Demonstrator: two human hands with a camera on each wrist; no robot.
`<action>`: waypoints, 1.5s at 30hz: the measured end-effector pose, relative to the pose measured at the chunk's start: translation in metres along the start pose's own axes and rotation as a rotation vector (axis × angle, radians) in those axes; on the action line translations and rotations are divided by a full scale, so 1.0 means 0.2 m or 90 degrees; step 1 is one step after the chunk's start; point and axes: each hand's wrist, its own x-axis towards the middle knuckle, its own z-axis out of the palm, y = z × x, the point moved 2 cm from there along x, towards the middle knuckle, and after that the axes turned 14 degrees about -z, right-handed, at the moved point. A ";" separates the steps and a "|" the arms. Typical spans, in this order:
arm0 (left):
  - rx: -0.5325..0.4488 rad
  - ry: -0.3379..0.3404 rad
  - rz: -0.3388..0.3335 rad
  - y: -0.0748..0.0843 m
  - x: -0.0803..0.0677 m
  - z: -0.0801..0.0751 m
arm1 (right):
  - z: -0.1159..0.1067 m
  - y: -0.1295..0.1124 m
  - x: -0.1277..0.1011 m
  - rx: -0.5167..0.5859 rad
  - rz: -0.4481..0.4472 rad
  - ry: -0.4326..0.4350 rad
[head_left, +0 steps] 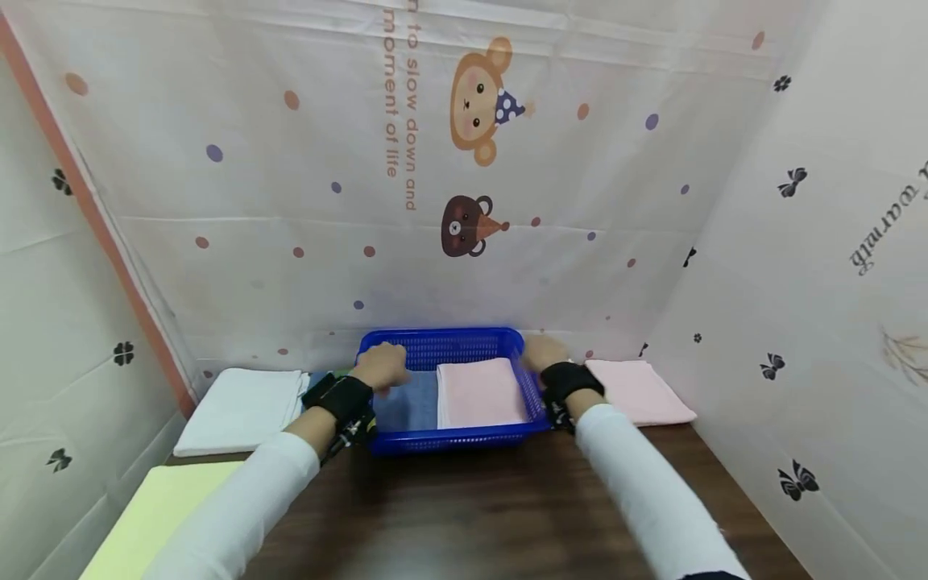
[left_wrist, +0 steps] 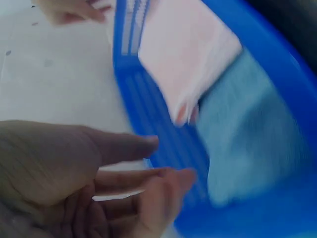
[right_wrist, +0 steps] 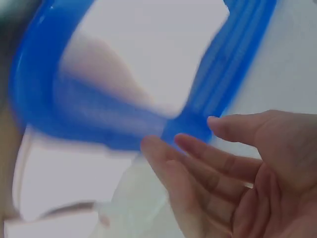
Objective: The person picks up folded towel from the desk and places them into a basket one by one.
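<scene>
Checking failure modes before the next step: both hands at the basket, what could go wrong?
1. The left hand and right hand sit at the basket ends with open fingers, so it may slip or tip if lifted.
2. The pink towel and blue towel lie loose and could shift.
3. The side towel lies close and might snag.

The light is soft and even, quite bright, and I see no hard shadows or glare on the dark table (head_left: 471, 515). The head view is rather sharp in the middle, but the walls bend at the edges. Both wrist views are strongly blurred: the blue basket (left_wrist: 277, 64) smears, and my right hand (right_wrist: 247, 173) is out of focus.
</scene>
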 end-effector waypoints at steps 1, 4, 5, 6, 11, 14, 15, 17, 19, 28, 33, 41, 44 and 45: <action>0.003 0.029 0.012 -0.04 -0.01 -0.02 | -0.01 0.06 -0.02 0.010 -0.005 0.002; -0.052 0.083 0.034 -0.17 0.02 -0.03 | -0.02 0.26 -0.06 0.054 0.007 0.028; -0.087 0.089 0.042 -0.21 0.03 -0.02 | -0.02 0.33 -0.08 0.066 0.014 0.055; -0.120 0.090 0.051 -0.26 0.04 -0.02 | 0.00 0.40 -0.09 0.079 0.026 0.080; -0.318 0.000 0.065 -0.40 0.08 0.07 | 0.14 0.63 -0.17 0.112 0.040 0.184; -0.393 -0.033 0.041 -0.45 0.08 0.10 | 0.27 0.68 -0.17 0.133 0.005 0.167; -0.403 -0.030 0.032 -0.46 0.07 0.10 | 0.31 0.69 -0.16 0.137 -0.006 0.154; -0.412 -0.018 0.028 -0.48 0.06 0.09 | 0.40 0.71 -0.12 0.114 -0.051 0.139; -0.410 -0.013 0.033 -0.49 0.04 0.09 | 0.45 0.69 -0.11 0.082 -0.074 0.106; -0.417 -0.024 -0.001 -0.49 0.02 0.14 | 0.48 0.58 -0.17 0.062 -0.001 -0.005; -0.418 -0.025 -0.029 -0.50 0.03 0.14 | 0.47 0.56 -0.21 0.100 0.005 -0.015; -0.412 -0.012 -0.061 -0.52 0.05 0.15 | 0.50 0.52 -0.27 0.108 0.006 -0.039; -0.411 -0.007 -0.068 -0.52 0.05 0.16 | 0.52 0.50 -0.34 0.107 -0.002 -0.035; -0.413 -0.006 -0.068 -0.52 0.06 0.16 | 0.53 0.50 -0.36 0.106 -0.004 -0.033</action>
